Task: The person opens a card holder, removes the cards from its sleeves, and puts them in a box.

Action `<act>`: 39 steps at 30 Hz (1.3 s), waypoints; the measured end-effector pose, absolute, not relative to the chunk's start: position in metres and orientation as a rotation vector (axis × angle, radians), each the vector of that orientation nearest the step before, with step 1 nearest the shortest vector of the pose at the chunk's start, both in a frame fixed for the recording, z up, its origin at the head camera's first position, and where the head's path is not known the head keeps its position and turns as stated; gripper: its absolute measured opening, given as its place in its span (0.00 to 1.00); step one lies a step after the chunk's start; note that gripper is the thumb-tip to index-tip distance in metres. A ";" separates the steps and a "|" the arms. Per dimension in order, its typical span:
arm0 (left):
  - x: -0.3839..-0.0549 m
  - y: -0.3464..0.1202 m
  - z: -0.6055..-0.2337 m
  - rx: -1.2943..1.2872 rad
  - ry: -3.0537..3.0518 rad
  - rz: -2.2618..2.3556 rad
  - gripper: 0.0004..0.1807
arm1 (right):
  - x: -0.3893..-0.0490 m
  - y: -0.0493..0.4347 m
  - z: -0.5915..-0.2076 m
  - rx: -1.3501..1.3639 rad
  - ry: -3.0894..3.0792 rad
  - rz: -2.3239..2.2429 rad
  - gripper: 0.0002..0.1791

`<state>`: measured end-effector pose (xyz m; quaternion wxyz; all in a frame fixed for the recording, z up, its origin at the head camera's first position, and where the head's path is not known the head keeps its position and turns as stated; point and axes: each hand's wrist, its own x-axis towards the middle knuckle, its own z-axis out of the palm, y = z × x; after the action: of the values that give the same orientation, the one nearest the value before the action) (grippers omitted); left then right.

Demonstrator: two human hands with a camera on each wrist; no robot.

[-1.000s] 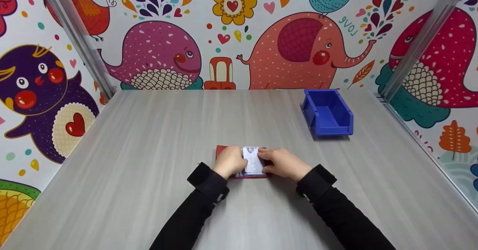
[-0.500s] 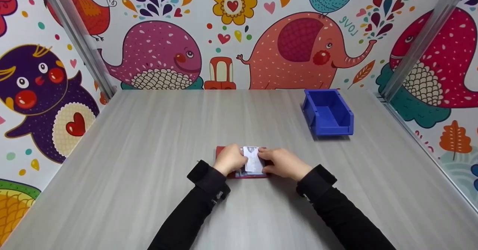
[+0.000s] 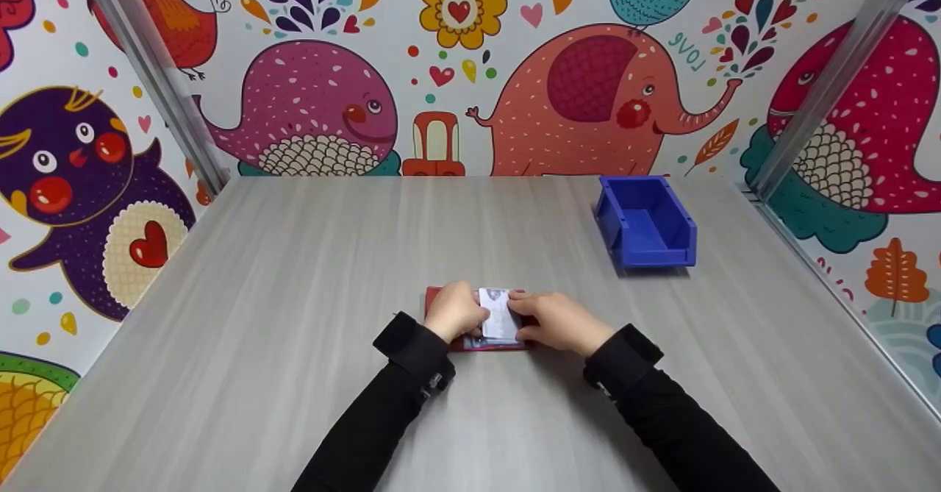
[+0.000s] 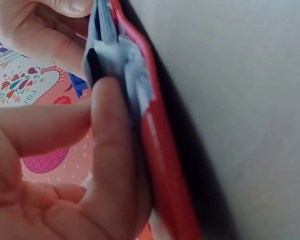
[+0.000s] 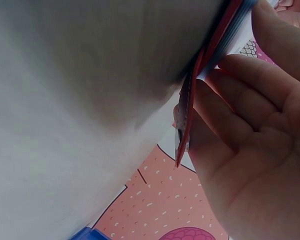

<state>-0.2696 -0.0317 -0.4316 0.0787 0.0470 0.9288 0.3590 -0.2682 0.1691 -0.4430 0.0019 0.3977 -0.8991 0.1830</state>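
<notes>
A red card holder [image 3: 434, 296] lies opened out on the table, with white and bluish plastic sleeves inside it. A white card [image 3: 500, 314] lies over its right half. My left hand [image 3: 453, 309] is at the card's left edge; in the left wrist view its thumb [image 4: 110, 105] presses on the sleeve edges, the index finger bent against it. From the right side, my right hand [image 3: 562, 321] grips the holder and card. The right wrist view shows its fingers [image 5: 227, 115] along the stitched red cover [image 5: 190, 105], which has a metal snap.
A blue plastic bin [image 3: 647, 223] stands at the back right of the grey wood-grain table [image 3: 323, 257]. Walls [image 3: 441, 73] with cartoon animals enclose the back and both sides, with metal posts [image 3: 158, 80] at the corners.
The left hand has shifted slightly at the card's left edge, its wrist a little higher and to the right. The right hand and the holder stay in place.
</notes>
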 end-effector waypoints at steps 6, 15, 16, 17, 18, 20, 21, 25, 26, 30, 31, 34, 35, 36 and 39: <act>-0.271 -0.032 -0.432 0.139 2.770 1.045 0.11 | -0.267 0.168 -0.443 1.245 -2.821 0.567 0.26; -0.271 -0.031 -0.432 0.140 2.758 1.091 0.10 | -0.267 0.169 -0.442 1.233 -2.841 0.571 0.27; -0.271 -0.031 -0.433 0.141 2.759 1.091 0.10 | -0.267 0.169 -0.442 1.234 -2.843 0.573 0.27; -0.271 -0.031 -0.433 0.140 2.759 1.093 0.10 | -0.268 0.169 -0.442 1.234 -2.844 0.572 0.27; -0.271 -0.031 -0.433 0.138 2.760 1.094 0.10 | -0.268 0.169 -0.442 1.235 -2.845 0.573 0.27; -0.272 -0.031 -0.434 0.136 2.758 1.100 0.10 | -0.269 0.169 -0.442 1.238 -2.844 0.571 0.27; -0.272 -0.032 -0.434 0.134 2.758 1.101 0.10 | -0.269 0.169 -0.442 1.238 -2.844 0.573 0.27; -0.270 -0.033 -0.434 0.152 2.773 1.089 0.10 | -0.268 0.170 -0.442 1.243 -2.840 0.567 0.27; -0.270 -0.033 -0.434 0.159 2.781 1.083 0.11 | -0.268 0.170 -0.442 1.241 -2.843 0.570 0.27; -0.269 -0.035 -0.434 0.179 2.797 1.074 0.12 | -0.267 0.169 -0.442 1.226 -2.856 0.542 0.27; -0.268 -0.035 -0.433 0.178 2.795 1.078 0.12 | -0.267 0.169 -0.442 1.222 -2.860 0.538 0.27; -0.268 -0.036 -0.433 0.167 2.784 1.109 0.13 | -0.266 0.169 -0.442 1.212 -2.868 0.543 0.27; -0.268 -0.037 -0.433 0.163 2.779 1.123 0.13 | -0.267 0.169 -0.442 1.212 -2.869 0.547 0.27; -0.268 -0.037 -0.434 0.158 2.769 1.141 0.14 | -0.267 0.169 -0.442 1.210 -2.870 0.551 0.27; -0.267 -0.038 -0.434 0.147 2.729 1.209 0.15 | -0.267 0.169 -0.442 1.203 -2.875 0.561 0.28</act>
<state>-0.2675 -0.0382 -0.4343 0.0766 0.0489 0.9106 0.4033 -0.2673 0.1691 -0.4423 -0.0127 0.3799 -0.9078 0.1772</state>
